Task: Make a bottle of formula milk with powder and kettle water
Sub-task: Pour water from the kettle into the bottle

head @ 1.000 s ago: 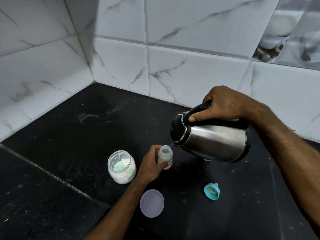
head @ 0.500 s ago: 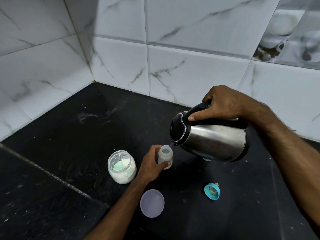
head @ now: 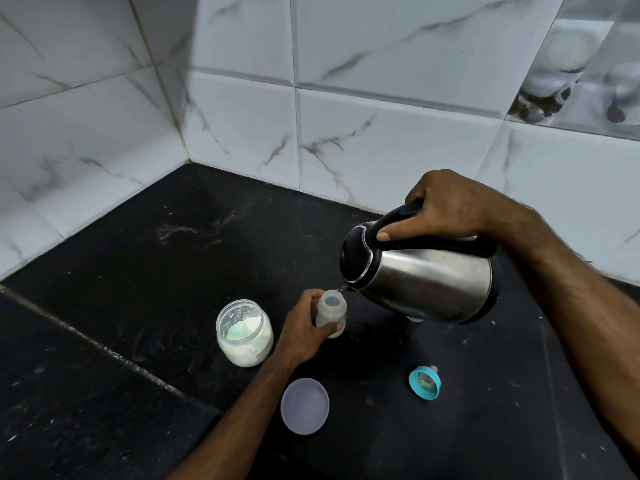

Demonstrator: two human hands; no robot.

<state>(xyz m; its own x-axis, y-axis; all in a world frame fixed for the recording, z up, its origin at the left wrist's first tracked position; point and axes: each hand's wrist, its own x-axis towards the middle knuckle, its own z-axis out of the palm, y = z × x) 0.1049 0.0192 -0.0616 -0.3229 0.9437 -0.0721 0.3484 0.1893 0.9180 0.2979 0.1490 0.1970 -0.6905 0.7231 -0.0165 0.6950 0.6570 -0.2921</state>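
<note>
A small translucent baby bottle [head: 331, 310] stands open-topped on the black counter [head: 138, 278], and my left hand [head: 304, 329] grips its side. My right hand [head: 446, 206] holds the black handle of a steel kettle [head: 422, 275], tilted with its spout just above the bottle's mouth; a thin trickle of water runs in. An open glass jar of white powder [head: 244, 332] stands left of the bottle. The teal teat ring [head: 424, 382] lies on the counter to the right.
A lilac jar lid [head: 304, 406] lies flat on the counter in front of the bottle. White marble-look tiles [head: 346, 140] wall the counter behind and to the left. A step edge in the counter [head: 104, 351] runs diagonally at the left.
Both hands, the kettle and the bottle stay where they were; the kettle stays tilted over the bottle's mouth.
</note>
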